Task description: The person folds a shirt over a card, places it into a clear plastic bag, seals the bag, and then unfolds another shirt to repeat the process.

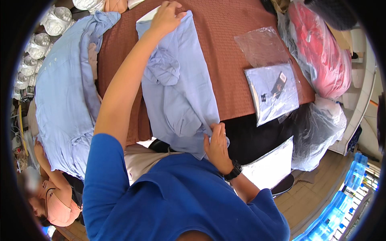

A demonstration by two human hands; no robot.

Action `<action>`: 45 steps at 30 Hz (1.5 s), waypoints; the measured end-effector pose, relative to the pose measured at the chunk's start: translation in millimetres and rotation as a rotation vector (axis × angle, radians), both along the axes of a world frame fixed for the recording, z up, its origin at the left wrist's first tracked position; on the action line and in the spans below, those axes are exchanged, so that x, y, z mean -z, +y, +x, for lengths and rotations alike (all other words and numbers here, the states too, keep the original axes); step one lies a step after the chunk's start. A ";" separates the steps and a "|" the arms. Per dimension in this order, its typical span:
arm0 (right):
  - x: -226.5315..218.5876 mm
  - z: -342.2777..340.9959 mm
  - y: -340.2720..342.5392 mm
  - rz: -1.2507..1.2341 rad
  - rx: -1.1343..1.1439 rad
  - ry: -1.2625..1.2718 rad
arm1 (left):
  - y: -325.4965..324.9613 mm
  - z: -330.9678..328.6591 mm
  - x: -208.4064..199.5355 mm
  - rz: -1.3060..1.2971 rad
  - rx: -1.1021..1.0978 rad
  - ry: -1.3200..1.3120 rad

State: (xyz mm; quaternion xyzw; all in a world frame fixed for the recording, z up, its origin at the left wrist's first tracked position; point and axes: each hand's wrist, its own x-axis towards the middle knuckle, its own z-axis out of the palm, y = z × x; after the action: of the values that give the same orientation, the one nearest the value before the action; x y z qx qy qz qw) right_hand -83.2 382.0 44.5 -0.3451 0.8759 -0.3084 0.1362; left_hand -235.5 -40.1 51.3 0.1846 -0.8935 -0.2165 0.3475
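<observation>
A light blue shirt (183, 92) lies lengthwise on the brown-covered table, folded into a narrow shape, its near end hanging over the edge. A rolled or bunched part of the fabric sits on its upper left. At the far end a white flat piece (148, 17) shows at the shirt's corner. My left hand (165, 18) rests over that end, its fingers apart and partly bent. My right hand (218, 146) is at the near right corner, thumb and fingers closed on the shirt's edge.
To the right lies a folded blue shirt in a clear bag (273, 90) with a dark tag. More light blue shirts (64, 88) are piled at left, near another person (60, 197). Plastic-wrapped red goods (319, 52) stand at far right, and a white sheet (269, 162) is below the table edge.
</observation>
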 end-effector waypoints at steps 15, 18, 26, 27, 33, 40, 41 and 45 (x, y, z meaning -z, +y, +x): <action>-32.2 28.6 31.6 0.145 -0.180 0.229 | 173.5 200.1 7.0 0.021 0.404 -0.116; -41.4 46.5 27.9 0.081 -0.085 -0.021 | 169.8 197.8 19.6 0.029 0.364 -0.047; -33.4 43.2 45.9 -0.087 -0.069 -0.026 | 156.4 225.8 8.2 0.143 0.229 0.048; -31.0 42.8 47.2 -0.085 -0.025 -0.154 | 160.0 231.4 9.6 0.174 0.204 0.059; -24.1 33.4 44.7 -0.357 0.249 -0.349 | 170.3 251.7 7.3 0.294 0.064 0.016; -4.9 20.9 39.6 -0.502 0.383 -0.522 | 223.9 251.6 0.7 0.925 0.402 -0.266; -4.2 22.1 40.9 -0.506 0.397 -0.550 | 239.1 254.5 2.4 1.026 0.412 -0.345; -2.7 27.2 46.7 -0.466 0.313 -0.464 | 290.0 264.9 2.3 1.141 0.508 -0.638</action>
State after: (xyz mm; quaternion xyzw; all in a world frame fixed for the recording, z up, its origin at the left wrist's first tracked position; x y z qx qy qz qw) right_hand -56.0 428.8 47.2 -0.1496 0.7700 -0.5870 0.2002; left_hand 29.4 249.9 49.0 0.1781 -0.7141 -0.6615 -0.1444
